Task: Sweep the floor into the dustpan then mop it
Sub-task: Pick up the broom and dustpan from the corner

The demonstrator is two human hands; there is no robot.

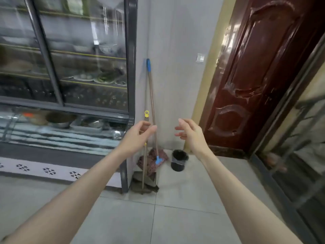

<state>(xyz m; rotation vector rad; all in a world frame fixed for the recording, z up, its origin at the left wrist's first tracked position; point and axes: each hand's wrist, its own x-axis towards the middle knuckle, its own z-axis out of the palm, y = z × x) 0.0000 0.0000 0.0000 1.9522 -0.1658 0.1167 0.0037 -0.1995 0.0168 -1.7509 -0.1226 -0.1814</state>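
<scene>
Pale grey floor tiles (175, 217) run to a corner, seen from the head camera, between a dark-framed glass-fronted display cabinet (79, 67), a white wall (175, 67) and a glossy dark red wooden door (255, 76).

Two tools are leant upright in that corner. A long brown-handled broom with a blue top grip (152, 103) is propped against the wall, its maroon head on the floor. Just beside it stands a shorter pole with a yellow ring at its top (146, 113), which appears to belong to a dark grey dustpan (144, 187) at its foot. A small black lined bin (179, 162) sits near them. No separate mop can be made out.

Both arms are stretched forward. The left hand (137, 138) is held in front of the two handles with thumb and fingers narrowly parted and loosely curved; nothing is gripped, and contact cannot be confirmed. The right hand (190, 133) is spread wide and holds nothing, apart from the tools.

The step in hand is judged to be fetching the tools. Each pole is best taken singly, one per hand, so that the other is not toppled.
</scene>
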